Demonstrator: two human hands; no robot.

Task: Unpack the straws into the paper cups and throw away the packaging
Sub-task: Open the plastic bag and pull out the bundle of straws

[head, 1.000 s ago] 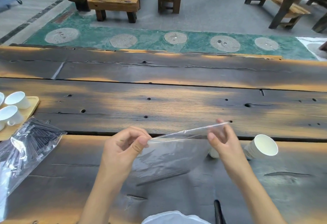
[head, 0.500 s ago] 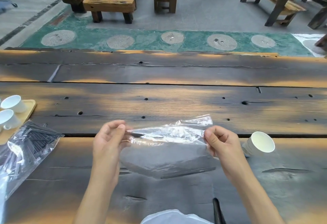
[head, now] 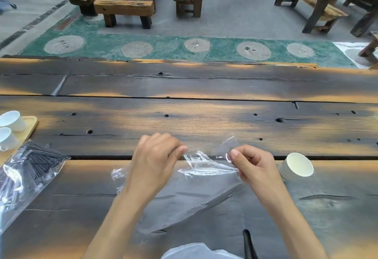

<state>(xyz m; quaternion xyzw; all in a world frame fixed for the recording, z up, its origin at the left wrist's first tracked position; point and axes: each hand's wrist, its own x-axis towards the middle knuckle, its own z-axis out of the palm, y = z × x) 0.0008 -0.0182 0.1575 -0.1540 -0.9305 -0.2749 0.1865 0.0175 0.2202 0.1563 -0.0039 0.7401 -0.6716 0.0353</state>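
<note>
Head view, nearest first: a white crumpled item (head: 196, 251) sits at the bottom edge, beside a black rod-like thing (head: 248, 244) whose kind I cannot tell. Just beyond, an empty clear bag (head: 184, 203) hangs between both hands above the table (head: 204, 115), its lower part draping toward the dark wood. The left hand (head: 155, 160) has a narrow grip, thumb and fingers pinching the bag's crumpled top edge from the left. The right hand (head: 253, 164) pinches the same edge from the right, fingers curled, thumb nail facing the camera. The two hands are near each other, with the bunched film between them. To the right, a stack of paper cups (head: 296, 167) lies on its side on the table, mouth facing the camera, near the right hand but apart from it. At far left a second clear bag of black straws (head: 30, 168) lies on the table, still full. Behind it a wooden tray (head: 30, 127) carries two white mugs (head: 12, 120). Past the table's far edge lie a green strip with round stones (head: 197, 45), then wooden benches (head: 123, 10) on grey floor.
</note>
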